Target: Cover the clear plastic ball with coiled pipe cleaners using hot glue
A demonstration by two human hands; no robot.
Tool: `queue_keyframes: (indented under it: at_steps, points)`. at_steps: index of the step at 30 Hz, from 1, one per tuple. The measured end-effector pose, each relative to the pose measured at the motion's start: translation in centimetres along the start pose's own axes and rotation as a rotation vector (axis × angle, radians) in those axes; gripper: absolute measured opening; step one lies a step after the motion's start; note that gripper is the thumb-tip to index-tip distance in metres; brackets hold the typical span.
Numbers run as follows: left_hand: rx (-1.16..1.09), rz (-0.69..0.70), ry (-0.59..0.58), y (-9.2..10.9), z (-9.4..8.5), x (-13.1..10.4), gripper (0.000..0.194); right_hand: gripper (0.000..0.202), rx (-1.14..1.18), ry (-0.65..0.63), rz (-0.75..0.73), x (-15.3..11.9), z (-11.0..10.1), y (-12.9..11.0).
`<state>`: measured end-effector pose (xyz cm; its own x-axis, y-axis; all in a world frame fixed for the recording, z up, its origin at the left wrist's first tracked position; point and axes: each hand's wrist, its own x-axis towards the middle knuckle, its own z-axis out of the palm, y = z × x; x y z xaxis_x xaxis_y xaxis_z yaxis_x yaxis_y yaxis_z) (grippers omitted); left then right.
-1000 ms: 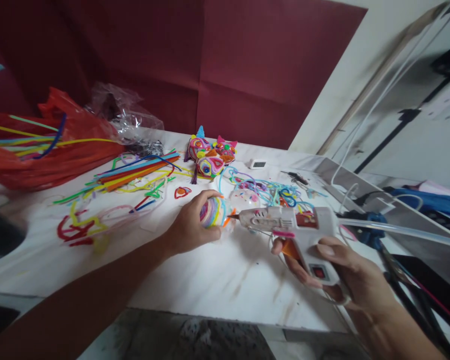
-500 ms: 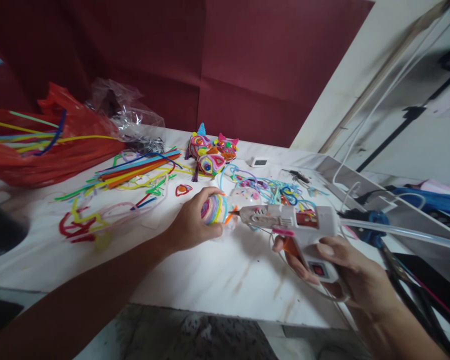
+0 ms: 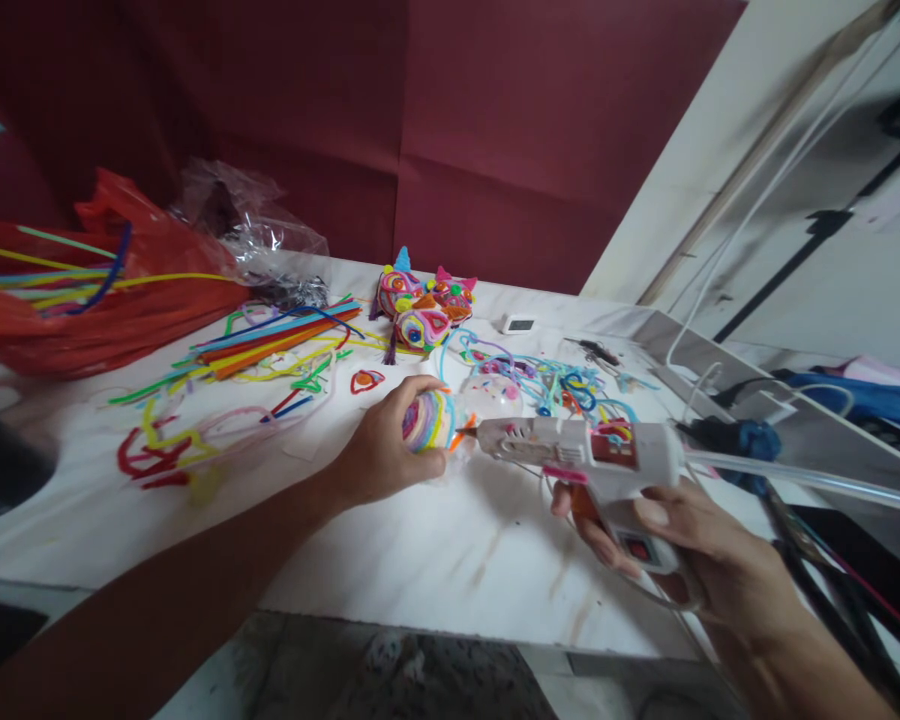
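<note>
Mid-desk (image 3: 525, 570), the left hand (image 3: 379, 445) grips a striped ball (image 3: 426, 420) while the right hand (image 3: 727, 540) aims a glue gun (image 3: 540, 440) at its orange edge, apparently gluing, which calls for a steady nozzle (image 3: 471, 432).

A rounded piece (image 3: 429, 421) striped with pink, purple, yellow and blue fuzzy strands is held up inward from the surface's (image 3: 390, 570) near edge. A white plastic glue gun (image 3: 562, 442) is roughly level, its nozzle (image 3: 474, 433) pointing at the piece's orange-trimmed side.

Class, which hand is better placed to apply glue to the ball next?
Right, probably: the right hand holds the glue gun, nozzle pointing toward the striped ball, which the left hand grips.
</note>
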<state>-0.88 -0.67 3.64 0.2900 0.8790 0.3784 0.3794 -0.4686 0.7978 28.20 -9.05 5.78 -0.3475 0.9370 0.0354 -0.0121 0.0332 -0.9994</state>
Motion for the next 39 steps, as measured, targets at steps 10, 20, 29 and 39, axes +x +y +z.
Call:
queue_keyframes:
  at_steps: [10,20,29,39]
  points:
    - [0.01,-0.017,-0.009,0.3,0.0,-0.1,0.066,0.048,-0.054,0.035,-0.008,0.2,0.4,-0.6]
    - [0.003,-0.003,0.017,0.1,0.2,-0.2,0.066,0.051,-0.091,0.065,-0.006,0.0,0.0,-0.2]
    - [0.001,-0.056,-0.014,0.2,0.1,-0.2,0.071,0.044,-0.045,0.073,-0.007,-0.7,0.0,0.2]
    - [-0.018,-0.05,-0.025,0.1,0.2,-0.2,0.072,0.042,-0.039,0.062,-0.045,-0.5,0.4,-0.1]
